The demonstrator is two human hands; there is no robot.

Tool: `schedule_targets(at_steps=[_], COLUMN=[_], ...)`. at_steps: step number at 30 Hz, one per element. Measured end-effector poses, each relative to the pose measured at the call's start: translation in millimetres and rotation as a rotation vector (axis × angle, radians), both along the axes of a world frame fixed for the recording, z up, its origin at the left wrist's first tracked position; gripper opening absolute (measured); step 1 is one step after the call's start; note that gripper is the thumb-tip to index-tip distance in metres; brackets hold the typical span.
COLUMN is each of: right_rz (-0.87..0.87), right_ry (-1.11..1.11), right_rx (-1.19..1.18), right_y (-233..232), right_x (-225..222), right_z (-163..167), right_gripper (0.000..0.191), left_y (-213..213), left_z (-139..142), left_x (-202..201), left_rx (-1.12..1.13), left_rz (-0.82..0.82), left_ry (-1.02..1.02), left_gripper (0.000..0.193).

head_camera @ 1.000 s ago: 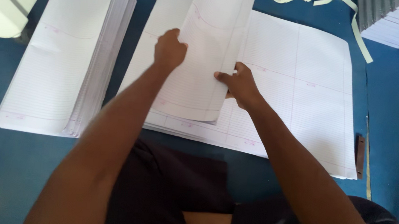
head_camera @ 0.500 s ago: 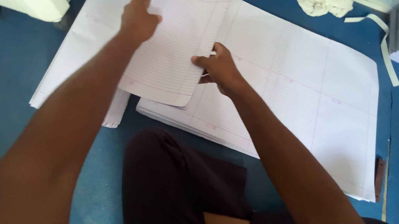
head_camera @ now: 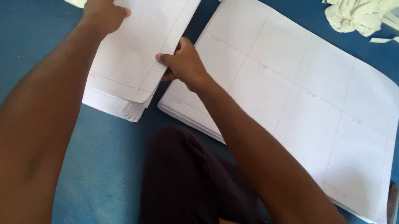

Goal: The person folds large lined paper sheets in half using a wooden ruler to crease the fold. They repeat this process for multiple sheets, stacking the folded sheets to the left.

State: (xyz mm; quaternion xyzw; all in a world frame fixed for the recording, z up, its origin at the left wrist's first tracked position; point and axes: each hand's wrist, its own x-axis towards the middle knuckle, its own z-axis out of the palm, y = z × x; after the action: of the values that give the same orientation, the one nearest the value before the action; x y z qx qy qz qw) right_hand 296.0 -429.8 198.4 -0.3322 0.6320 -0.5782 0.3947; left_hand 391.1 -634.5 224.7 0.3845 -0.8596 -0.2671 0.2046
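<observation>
I see my left hand (head_camera: pixel 103 8) gripping the folded ruled sheet (head_camera: pixel 141 44) at its left edge, my right hand (head_camera: pixel 182 62) pinching its right edge, sheet held over the narrow paper stack (head_camera: pixel 112 103), large flat ruled sheets (head_camera: pixel 302 100) beside, blue floor (head_camera: pixel 104 166), crumpled cloth (head_camera: pixel 358 13) beyond.

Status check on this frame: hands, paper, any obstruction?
Left hand and right hand grip folded ruled sheet. Sheet held over left stack. Nothing in the way.
</observation>
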Motion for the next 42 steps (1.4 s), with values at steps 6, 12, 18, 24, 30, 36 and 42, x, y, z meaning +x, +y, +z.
schedule_targets(at_steps=[6, 12, 18, 24, 30, 36, 42], right_rz=[-0.003, 0.009, 0.027, 0.048, 0.012, -0.018, -0.037], right_ry=[0.033, 0.082, 0.067, 0.039, 0.100, 0.218, 0.678], right_rx=[0.120, 0.232, 0.236, 0.215, 0.303, 0.346, 0.502], right_y=[-27, -47, -62, -68, -72, -76, -85], right_x=[29, 47, 53, 51, 51, 54, 54], right_z=[-10, -22, -40, -51, -51, -52, -74], right_gripper=[0.062, 0.061, 0.058, 0.058, 0.060, 0.064, 0.088], left_y=[-13, -30, -37, -38, -45, -44, -44], left_z=[-9, -35, -49, -56, -74, -86, -85], left_x=[30, 51, 62, 65, 58, 58, 58], left_rx=[0.045, -0.031, 0.029, 0.049, -0.127, -0.202, -0.128], left_rz=[0.047, 0.043, 0.090, 0.104, 0.078, 0.134, 0.155], left_ry=[-0.084, -0.041, -0.072, -0.082, -0.107, -0.130, -0.139], left_gripper=[0.044, 0.045, 0.044, 0.037, 0.047, 0.054, 0.059])
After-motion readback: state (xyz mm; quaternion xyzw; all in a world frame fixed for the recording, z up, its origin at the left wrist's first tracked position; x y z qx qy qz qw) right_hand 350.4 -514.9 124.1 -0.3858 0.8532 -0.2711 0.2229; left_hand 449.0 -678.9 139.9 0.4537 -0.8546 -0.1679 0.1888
